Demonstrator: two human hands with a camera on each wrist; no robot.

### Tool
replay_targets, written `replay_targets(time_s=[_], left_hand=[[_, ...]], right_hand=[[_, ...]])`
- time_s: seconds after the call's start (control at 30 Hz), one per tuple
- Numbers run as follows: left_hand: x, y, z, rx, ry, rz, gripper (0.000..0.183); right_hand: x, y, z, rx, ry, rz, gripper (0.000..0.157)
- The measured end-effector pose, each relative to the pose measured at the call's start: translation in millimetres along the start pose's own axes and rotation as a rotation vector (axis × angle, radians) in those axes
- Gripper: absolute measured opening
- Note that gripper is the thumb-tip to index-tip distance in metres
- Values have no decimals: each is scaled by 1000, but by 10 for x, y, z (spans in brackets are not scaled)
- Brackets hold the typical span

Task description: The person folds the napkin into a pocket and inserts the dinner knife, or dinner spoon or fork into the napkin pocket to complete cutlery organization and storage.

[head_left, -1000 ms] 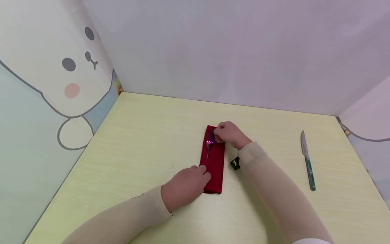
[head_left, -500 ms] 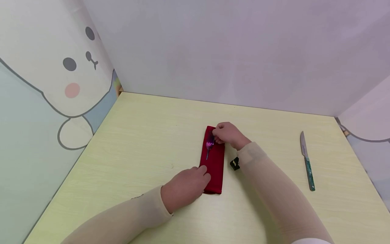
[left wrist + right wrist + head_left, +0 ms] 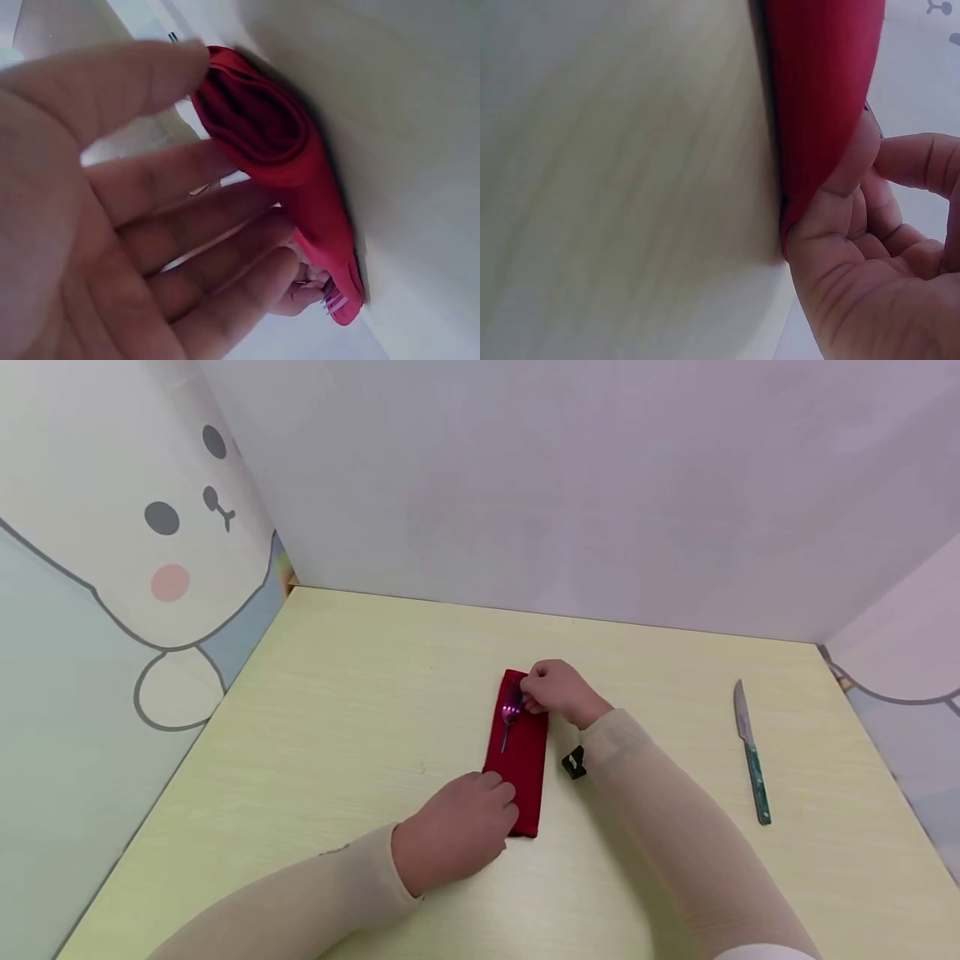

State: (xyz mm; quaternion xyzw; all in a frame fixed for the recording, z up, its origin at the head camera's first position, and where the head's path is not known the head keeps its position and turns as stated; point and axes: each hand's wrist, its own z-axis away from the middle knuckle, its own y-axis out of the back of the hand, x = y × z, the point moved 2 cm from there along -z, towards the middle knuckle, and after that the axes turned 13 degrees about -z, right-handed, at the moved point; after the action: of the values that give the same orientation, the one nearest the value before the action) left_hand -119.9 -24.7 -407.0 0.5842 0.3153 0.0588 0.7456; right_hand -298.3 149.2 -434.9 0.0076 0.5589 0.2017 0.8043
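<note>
A folded, rolled red cloth point(image 3: 525, 777) lies lengthwise on the table. On its far half rests a purple metal fork point(image 3: 511, 714), partly covered by my right hand point(image 3: 558, 687). Thumb and index finger of that hand pinch the fork at the cloth's far right edge, with the other fingers curled beneath. My left hand point(image 3: 459, 831) is at the near left edge of the cloth. In the left wrist view its thumb point(image 3: 150, 79) and nearly straight fingers point(image 3: 202, 221) touch the cloth's side, spread apart, near the rolled open end.
A knife point(image 3: 752, 760) with a green handle lies at the right of the pale wooden table point(image 3: 360, 693). Beside the cloth, a small black object point(image 3: 574, 762) is partly covered by the right sleeve point(image 3: 675, 827). Walls border the table at the back and left.
My left hand has shifted slightly toward the near end of the cloth, and its thumb shows more. My right hand keeps its place at the fork. The head view has turned slightly.
</note>
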Motion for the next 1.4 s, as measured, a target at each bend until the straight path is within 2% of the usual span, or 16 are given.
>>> replay_targets(time_s=[0.13,0.3,0.73,1.13,1.3,1.4], left_hand=[[6,-11,13,-46,-49,66,47],[-2,-42,30,-117,-55,162,58],[-48,-42,57,-118,-69,219,60],[-51,-52,53,-140,-59,231,59],[-34,-54,48,-168,-55,256,60],[-22,-54,53,-179,-53,265,61]], right_hand=[[-1,-4,1,-10,4,-26,17],[-8,0,25,-44,2,-67,18],[-11,6,22,-65,9,-78,19],[31,78,64,-114,-8,-221,33],[53,169,176,-175,33,-290,43],[51,281,316,-174,52,-313,49]])
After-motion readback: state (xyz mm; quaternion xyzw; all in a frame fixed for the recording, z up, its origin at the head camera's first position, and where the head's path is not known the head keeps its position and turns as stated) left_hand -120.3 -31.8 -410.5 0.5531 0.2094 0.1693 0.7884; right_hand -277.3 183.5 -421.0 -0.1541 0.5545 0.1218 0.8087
